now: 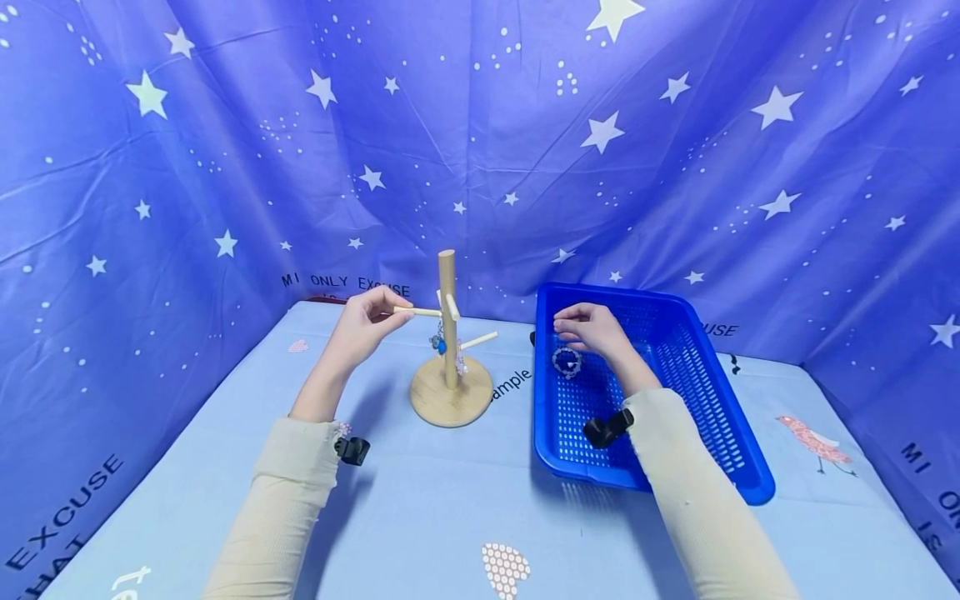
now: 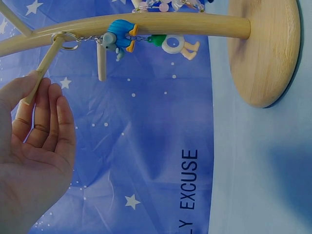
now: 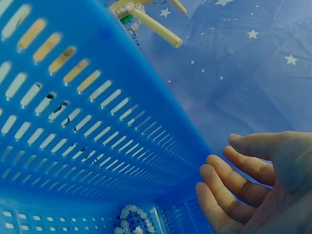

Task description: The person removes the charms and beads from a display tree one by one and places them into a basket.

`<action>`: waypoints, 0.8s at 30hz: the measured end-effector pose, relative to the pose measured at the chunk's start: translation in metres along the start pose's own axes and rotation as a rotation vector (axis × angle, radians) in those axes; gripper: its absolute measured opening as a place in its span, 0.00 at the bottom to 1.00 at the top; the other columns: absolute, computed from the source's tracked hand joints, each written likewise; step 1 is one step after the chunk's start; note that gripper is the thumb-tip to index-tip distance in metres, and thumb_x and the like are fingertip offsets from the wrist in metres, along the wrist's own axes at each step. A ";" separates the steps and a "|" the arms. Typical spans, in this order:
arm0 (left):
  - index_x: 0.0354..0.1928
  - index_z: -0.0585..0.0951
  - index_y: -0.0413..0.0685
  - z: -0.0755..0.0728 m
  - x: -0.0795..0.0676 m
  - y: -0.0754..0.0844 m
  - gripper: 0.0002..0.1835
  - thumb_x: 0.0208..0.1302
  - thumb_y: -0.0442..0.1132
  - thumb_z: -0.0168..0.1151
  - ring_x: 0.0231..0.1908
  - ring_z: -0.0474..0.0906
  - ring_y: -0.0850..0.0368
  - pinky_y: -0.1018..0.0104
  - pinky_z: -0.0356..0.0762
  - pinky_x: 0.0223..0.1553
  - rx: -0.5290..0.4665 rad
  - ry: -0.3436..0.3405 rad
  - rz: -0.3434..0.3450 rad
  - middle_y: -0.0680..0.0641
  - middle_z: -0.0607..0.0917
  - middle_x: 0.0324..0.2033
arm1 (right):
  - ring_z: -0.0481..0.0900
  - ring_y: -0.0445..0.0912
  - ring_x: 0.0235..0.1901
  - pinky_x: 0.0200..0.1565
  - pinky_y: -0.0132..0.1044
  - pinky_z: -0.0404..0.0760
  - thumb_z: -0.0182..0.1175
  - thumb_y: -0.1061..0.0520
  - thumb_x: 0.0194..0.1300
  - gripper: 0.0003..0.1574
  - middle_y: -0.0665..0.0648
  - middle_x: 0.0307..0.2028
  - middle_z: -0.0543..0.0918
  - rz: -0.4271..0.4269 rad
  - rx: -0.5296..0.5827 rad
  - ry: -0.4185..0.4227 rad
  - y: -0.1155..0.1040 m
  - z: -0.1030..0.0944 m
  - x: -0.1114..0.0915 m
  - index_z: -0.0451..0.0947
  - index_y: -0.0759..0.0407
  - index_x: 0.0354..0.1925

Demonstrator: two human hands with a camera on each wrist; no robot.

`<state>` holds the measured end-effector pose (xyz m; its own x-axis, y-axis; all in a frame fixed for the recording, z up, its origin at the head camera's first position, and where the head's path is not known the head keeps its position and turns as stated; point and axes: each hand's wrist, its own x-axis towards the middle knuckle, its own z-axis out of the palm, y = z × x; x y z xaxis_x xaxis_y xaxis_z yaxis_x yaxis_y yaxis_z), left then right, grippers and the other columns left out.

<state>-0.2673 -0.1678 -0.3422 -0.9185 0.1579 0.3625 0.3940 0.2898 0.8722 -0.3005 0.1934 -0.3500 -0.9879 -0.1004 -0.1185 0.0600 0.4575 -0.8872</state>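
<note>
My left hand (image 1: 367, 321) pinches the outer end of a wooden peg (image 2: 45, 63) on an upright rack (image 1: 447, 273). At that peg's inner end hangs a keychain (image 2: 117, 39) with a blue and grey elephant figure and a green and white charm with legs. A pink and clear beaded bracelet (image 1: 461, 360) hangs lower on the rack. Over the far left part of a blue plastic basket (image 1: 651, 293) is my right hand (image 1: 596, 329), its fingers loosely bent and holding nothing. Below it, a clear beaded bracelet (image 3: 134, 219) lies in the basket.
The rack's round wooden base (image 1: 431, 404) stands on a light blue printed tablecloth (image 1: 420, 517), left of the basket. A starry blue curtain (image 1: 480, 150) encloses the back and sides. Another bare peg (image 1: 480, 340) sticks out toward the basket.
</note>
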 end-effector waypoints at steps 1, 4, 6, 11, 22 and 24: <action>0.42 0.81 0.33 0.000 0.000 0.000 0.09 0.66 0.33 0.65 0.28 0.73 0.64 0.72 0.68 0.30 0.000 0.000 0.000 0.58 0.83 0.32 | 0.85 0.51 0.46 0.57 0.47 0.82 0.58 0.58 0.73 0.24 0.69 0.54 0.82 -0.003 -0.001 -0.001 0.000 0.000 0.000 0.73 0.70 0.61; 0.42 0.82 0.34 0.000 0.000 0.001 0.08 0.66 0.33 0.65 0.28 0.73 0.64 0.72 0.68 0.30 -0.001 0.001 0.001 0.58 0.83 0.32 | 0.81 0.61 0.55 0.57 0.47 0.81 0.58 0.57 0.73 0.24 0.69 0.55 0.81 -0.011 -0.003 -0.003 -0.001 0.002 -0.002 0.72 0.70 0.61; 0.42 0.82 0.34 0.000 0.000 0.000 0.08 0.65 0.33 0.65 0.28 0.73 0.64 0.72 0.68 0.30 -0.001 0.001 0.001 0.58 0.83 0.31 | 0.80 0.62 0.57 0.57 0.47 0.81 0.58 0.57 0.73 0.24 0.68 0.55 0.81 -0.011 -0.006 0.000 -0.002 0.003 -0.004 0.73 0.69 0.61; 0.42 0.82 0.34 0.000 0.000 0.000 0.08 0.65 0.33 0.65 0.28 0.74 0.64 0.72 0.68 0.30 -0.001 0.002 0.000 0.58 0.83 0.31 | 0.80 0.63 0.57 0.61 0.55 0.77 0.58 0.57 0.73 0.24 0.70 0.56 0.80 -0.034 -0.006 -0.010 -0.004 0.005 -0.007 0.73 0.70 0.61; 0.42 0.82 0.34 0.000 0.000 -0.001 0.08 0.65 0.33 0.65 0.28 0.73 0.64 0.72 0.68 0.31 0.005 0.005 0.004 0.58 0.83 0.31 | 0.80 0.62 0.57 0.61 0.55 0.77 0.57 0.57 0.73 0.23 0.72 0.58 0.79 -0.040 -0.003 -0.021 -0.008 0.010 -0.012 0.73 0.69 0.61; 0.42 0.82 0.34 0.001 0.001 -0.001 0.08 0.65 0.33 0.65 0.28 0.74 0.64 0.72 0.68 0.31 0.005 0.005 0.004 0.58 0.83 0.31 | 0.80 0.61 0.57 0.61 0.54 0.77 0.57 0.56 0.73 0.23 0.71 0.58 0.79 -0.042 -0.012 -0.021 -0.008 0.011 -0.012 0.73 0.68 0.61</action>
<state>-0.2681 -0.1674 -0.3428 -0.9171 0.1545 0.3675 0.3978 0.2940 0.8691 -0.2873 0.1815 -0.3462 -0.9862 -0.1383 -0.0907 0.0165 0.4631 -0.8861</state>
